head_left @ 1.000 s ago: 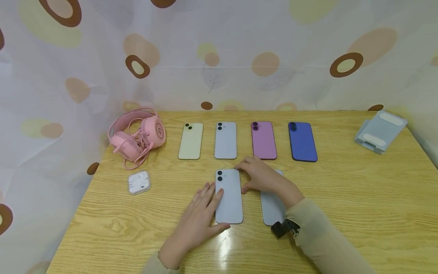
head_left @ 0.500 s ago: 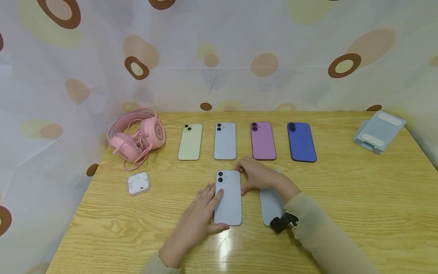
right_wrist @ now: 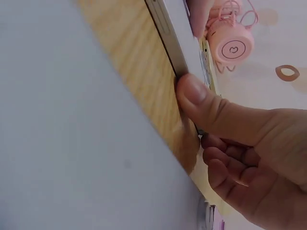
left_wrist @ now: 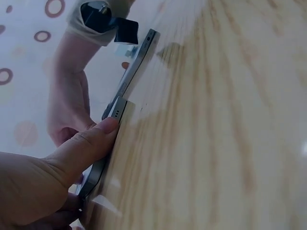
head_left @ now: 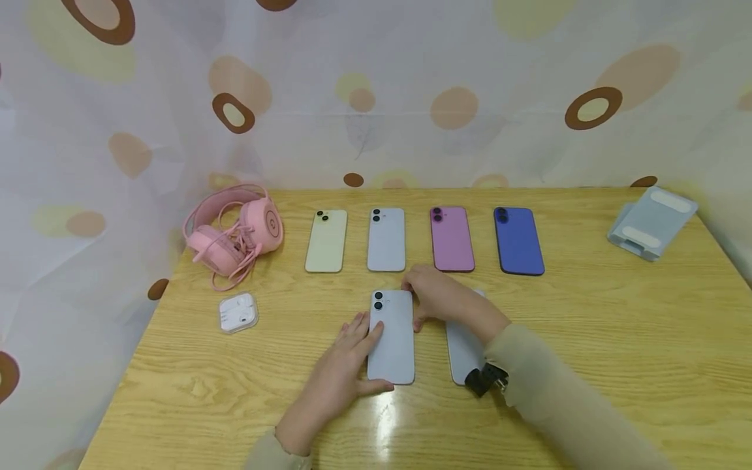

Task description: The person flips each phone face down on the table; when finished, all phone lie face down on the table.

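Observation:
A pale blue smartphone lies back up on the table, its camera lenses at the far left corner. My left hand rests beside and on it with fairly straight fingers along the left side. One fingertip lies on its back and the thumb touches the near edge. My right hand grips the far right corner, with curled fingers at the far edge. In the right wrist view its thumb presses the phone's side. Under my right wrist lies a second pale smartphone, partly covered by that hand and forearm.
A row at the back holds a pale yellow phone, a light blue phone, a pink phone and a blue phone. Pink headphones and boxed white earphones lie left; a grey-blue folding stand is far right.
Both hands stay on the same phone. The right hand's fingers have curled in slightly at the far corner; the phone's place barely differs.

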{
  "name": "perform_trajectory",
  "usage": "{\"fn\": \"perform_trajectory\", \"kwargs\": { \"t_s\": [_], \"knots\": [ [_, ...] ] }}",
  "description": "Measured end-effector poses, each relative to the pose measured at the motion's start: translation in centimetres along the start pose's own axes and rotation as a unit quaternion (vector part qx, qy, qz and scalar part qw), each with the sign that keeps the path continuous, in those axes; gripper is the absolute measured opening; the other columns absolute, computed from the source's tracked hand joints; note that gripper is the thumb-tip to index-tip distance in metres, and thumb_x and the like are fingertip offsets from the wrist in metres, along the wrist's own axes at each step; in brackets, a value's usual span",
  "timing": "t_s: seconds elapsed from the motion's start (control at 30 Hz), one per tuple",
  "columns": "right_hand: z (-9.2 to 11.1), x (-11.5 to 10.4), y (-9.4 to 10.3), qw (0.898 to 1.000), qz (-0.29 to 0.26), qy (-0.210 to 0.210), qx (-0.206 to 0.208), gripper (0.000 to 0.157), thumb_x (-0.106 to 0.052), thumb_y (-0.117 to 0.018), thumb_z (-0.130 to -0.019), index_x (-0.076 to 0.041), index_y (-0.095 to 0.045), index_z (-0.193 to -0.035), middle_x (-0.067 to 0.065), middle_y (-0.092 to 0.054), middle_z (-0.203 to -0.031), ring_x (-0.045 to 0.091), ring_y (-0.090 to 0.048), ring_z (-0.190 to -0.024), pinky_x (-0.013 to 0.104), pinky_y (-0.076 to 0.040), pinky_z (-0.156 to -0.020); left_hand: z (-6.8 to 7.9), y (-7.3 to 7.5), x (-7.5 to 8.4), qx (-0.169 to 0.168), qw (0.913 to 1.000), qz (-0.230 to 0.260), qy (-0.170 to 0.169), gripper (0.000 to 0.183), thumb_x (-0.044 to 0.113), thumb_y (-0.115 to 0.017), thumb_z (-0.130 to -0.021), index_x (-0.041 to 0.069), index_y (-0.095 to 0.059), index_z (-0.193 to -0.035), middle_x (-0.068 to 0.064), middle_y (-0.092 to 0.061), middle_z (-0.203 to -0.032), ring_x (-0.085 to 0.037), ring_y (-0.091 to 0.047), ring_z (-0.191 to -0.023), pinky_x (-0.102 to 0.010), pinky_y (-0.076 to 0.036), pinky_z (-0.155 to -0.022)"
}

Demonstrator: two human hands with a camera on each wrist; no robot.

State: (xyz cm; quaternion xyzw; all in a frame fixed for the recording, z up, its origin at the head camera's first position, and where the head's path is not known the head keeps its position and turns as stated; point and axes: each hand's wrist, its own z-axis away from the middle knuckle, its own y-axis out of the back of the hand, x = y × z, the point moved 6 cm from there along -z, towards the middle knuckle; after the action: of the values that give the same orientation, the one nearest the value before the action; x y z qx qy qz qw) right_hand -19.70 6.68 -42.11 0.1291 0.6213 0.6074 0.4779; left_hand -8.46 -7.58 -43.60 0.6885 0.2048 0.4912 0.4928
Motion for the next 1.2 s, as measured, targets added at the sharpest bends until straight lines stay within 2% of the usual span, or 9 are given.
{"fn": "perform_trajectory", "kwargs": {
  "t_s": [0.27, 0.43, 0.6, 0.7, 0.83, 1.03, 1.2],
  "knots": [
    [-1.0, 0.4, 0.0, 0.998, -0.019, 0.030, -0.059, 0.059, -0.031, -0.095, -0.051, -0.007, -0.056, -0.089, 0.000, -0.049, -0.086, 0.017, -0.044, -0.079, 0.029, -0.039, -0.071, 0.1, -0.1, 0.3, 0.013, 0.9998, 0.003, -0.012, 0.095, 0.045, -0.082, -0.066, -0.001, -0.045, -0.140, -0.024, -0.033, -0.147, -0.035, -0.027, -0.138, -0.046, -0.020, -0.110],
    [-1.1, 0.5, 0.0, 0.995, -0.021, 0.018, -0.095, 0.058, -0.034, -0.094, -0.052, -0.009, -0.053, -0.085, 0.000, -0.048, -0.084, 0.016, -0.043, -0.077, 0.028, -0.037, -0.067, 0.2, -0.1, 0.3, 0.014, 0.9997, 0.002, -0.022, 0.096, 0.046, -0.082, -0.065, 0.000, -0.045, -0.141, -0.022, -0.031, -0.148, -0.033, -0.026, -0.139, -0.045, -0.021, -0.111],
    [-1.0, 0.4, 0.2, 0.993, -0.031, 0.006, -0.111, 0.056, -0.033, -0.094, -0.054, -0.008, -0.053, -0.085, 0.001, -0.051, -0.080, 0.015, -0.045, -0.071, 0.026, -0.038, -0.061, 0.2, -0.2, 0.2, 0.012, 0.9995, 0.005, -0.028, 0.097, 0.046, -0.082, -0.066, 0.000, -0.043, -0.142, -0.020, -0.030, -0.149, -0.031, -0.026, -0.139, -0.044, -0.021, -0.111],
    [-0.9, 0.4, 0.3, 0.992, -0.049, 0.005, -0.114, 0.056, -0.031, -0.093, -0.055, -0.008, -0.053, -0.088, 0.001, -0.051, -0.079, 0.014, -0.045, -0.070, 0.026, -0.038, -0.061, 0.3, -0.2, 0.3, 0.018, 0.9993, 0.007, -0.032, 0.097, 0.045, -0.082, -0.066, 0.000, -0.042, -0.142, -0.021, -0.030, -0.149, -0.032, -0.027, -0.139, -0.043, -0.021, -0.111],
    [-0.7, 0.8, 0.4, 0.990, -0.081, 0.023, -0.110, 0.057, -0.023, -0.093, -0.058, -0.008, -0.052, -0.095, 0.001, -0.050, -0.081, 0.014, -0.045, -0.073, 0.027, -0.039, -0.064, 0.3, 0.0, 0.3, 0.033, 0.9987, 0.008, -0.039, 0.097, 0.045, -0.083, -0.065, 0.000, -0.043, -0.142, -0.021, -0.031, -0.149, -0.032, -0.028, -0.139, -0.043, -0.021, -0.111],
    [-0.3, 1.2, 0.5, 0.986, -0.135, 0.051, -0.082, 0.061, -0.017, -0.091, -0.061, -0.009, -0.049, -0.105, 0.002, -0.051, -0.084, 0.015, -0.046, -0.074, 0.028, -0.041, -0.066, 0.4, 0.0, 0.0, 0.037, 0.9985, 0.012, -0.038, 0.099, 0.046, -0.081, -0.066, 0.004, -0.039, -0.145, -0.017, -0.028, -0.151, -0.028, -0.023, -0.141, -0.041, -0.018, -0.112],
    [0.3, 1.3, 0.6, 0.980, -0.175, 0.069, -0.065, 0.069, -0.017, -0.088, -0.066, -0.012, -0.048, -0.122, 0.002, -0.054, -0.088, 0.015, -0.048, -0.074, 0.030, -0.042, -0.066, 0.5, 0.1, -0.1, 0.038, 0.9983, 0.006, -0.044, 0.099, 0.050, -0.078, -0.069, 0.005, -0.036, -0.147, -0.016, -0.025, -0.153, -0.026, -0.021, -0.142, -0.040, -0.018, -0.112]
  ]
}}
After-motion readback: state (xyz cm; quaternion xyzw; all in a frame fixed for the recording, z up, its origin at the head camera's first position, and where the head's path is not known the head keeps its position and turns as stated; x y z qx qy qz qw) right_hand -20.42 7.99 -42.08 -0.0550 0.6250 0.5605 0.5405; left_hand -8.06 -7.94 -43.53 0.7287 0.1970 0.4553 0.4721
